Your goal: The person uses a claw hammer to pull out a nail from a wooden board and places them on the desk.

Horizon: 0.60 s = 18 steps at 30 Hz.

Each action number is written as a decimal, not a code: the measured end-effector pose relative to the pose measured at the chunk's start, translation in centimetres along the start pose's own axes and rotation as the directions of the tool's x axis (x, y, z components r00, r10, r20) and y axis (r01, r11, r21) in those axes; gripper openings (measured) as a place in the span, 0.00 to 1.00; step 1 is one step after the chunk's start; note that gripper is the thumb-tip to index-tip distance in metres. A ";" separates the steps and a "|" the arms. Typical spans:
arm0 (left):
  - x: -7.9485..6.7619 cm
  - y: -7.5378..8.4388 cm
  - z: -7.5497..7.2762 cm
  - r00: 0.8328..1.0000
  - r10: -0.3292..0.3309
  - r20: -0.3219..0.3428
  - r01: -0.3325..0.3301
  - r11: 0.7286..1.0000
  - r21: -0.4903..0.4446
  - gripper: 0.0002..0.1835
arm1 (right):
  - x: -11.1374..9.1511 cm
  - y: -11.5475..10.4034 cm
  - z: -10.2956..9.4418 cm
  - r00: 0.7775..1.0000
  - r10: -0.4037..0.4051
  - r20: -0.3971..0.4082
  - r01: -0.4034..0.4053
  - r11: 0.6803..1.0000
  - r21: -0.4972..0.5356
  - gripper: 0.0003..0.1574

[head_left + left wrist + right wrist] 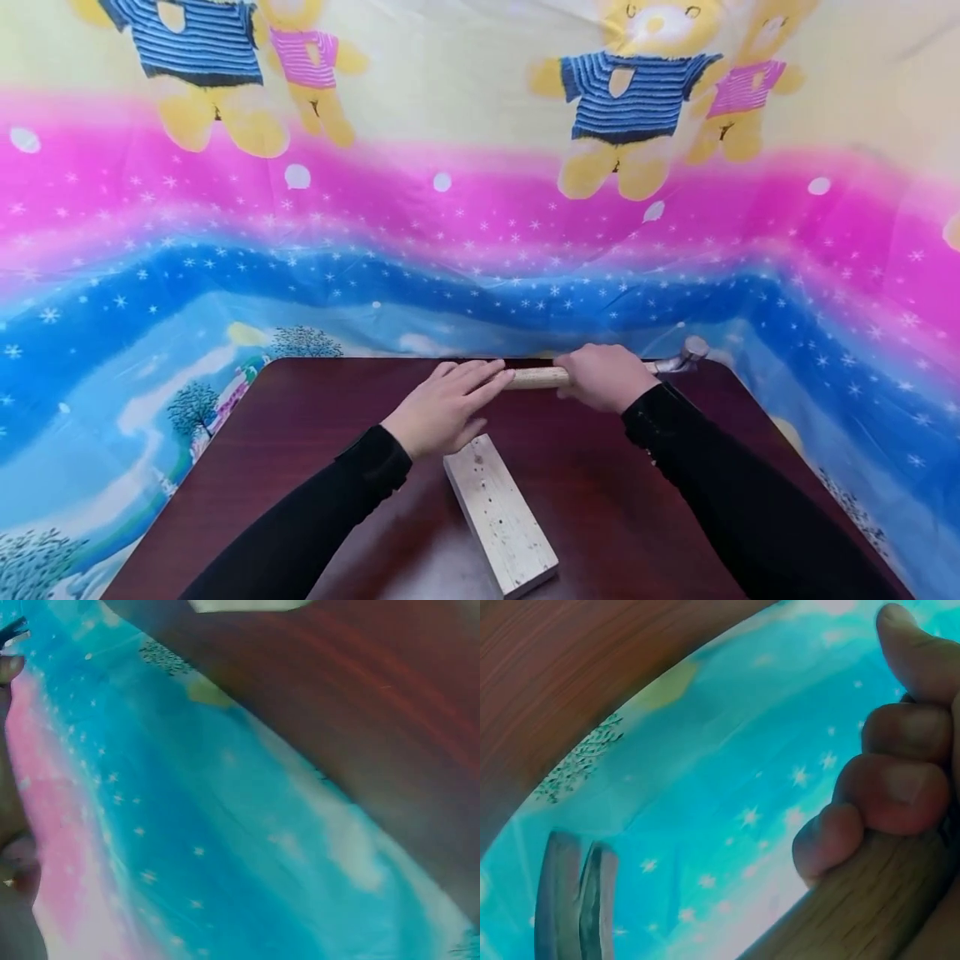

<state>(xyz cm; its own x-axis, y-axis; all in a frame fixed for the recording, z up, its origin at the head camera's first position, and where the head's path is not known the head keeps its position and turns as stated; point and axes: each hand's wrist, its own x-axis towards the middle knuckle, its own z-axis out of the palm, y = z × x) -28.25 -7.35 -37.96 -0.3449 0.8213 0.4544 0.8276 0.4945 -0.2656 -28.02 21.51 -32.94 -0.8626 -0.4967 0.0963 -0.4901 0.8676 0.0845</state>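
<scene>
A claw hammer lies level above the far part of the table, with my right hand (606, 377) gripping its wooden handle (855, 907). The hammer's metal head (692, 350) points to the right, and its split claw (577, 900) shows in the right wrist view. My left hand (442, 406) has its fingers stretched toward the handle's free end (536, 378); the fingertips meet or overlap it, and actual contact is hard to tell. Below the left hand is a pale wooden block (501, 521), flat on the table, with small dark marks along its top.
The dark red-brown table (337, 400) has its far edge just behind the hands. A printed cloth (450, 208) with bears and snowflakes hangs around the back and sides. Both wrist views are blurred.
</scene>
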 end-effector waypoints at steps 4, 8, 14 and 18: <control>-3.1 -0.4 0.5 0.990 -0.083 -0.114 0.073 0.994 -0.087 0.51 | -0.7 1.5 -0.3 0.999 0.035 0.003 -0.035 0.996 0.086 0.11; -5.8 -0.5 1.0 0.982 -0.169 -0.085 0.151 0.970 -0.189 0.56 | -1.8 2.1 -0.9 0.995 0.090 -0.042 -0.077 0.968 0.240 0.12; -7.7 0.6 1.8 0.976 -0.205 0.070 0.217 0.927 -0.306 0.53 | -2.8 2.5 -1.7 0.978 0.192 -0.086 -0.128 0.866 0.483 0.21; -8.6 2.1 2.0 0.967 -0.164 0.196 0.224 0.912 -0.342 0.48 | -3.0 2.4 -1.8 0.967 0.242 -0.083 -0.153 0.808 0.569 0.33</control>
<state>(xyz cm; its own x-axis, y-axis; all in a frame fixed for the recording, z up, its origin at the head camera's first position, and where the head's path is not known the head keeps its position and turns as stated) -24.47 -12.79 -44.15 -0.5562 0.7687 0.3159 0.8293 0.5381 0.1506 -26.43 25.00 -31.27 -0.9420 -0.2724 0.1962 -0.3353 0.7919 -0.5104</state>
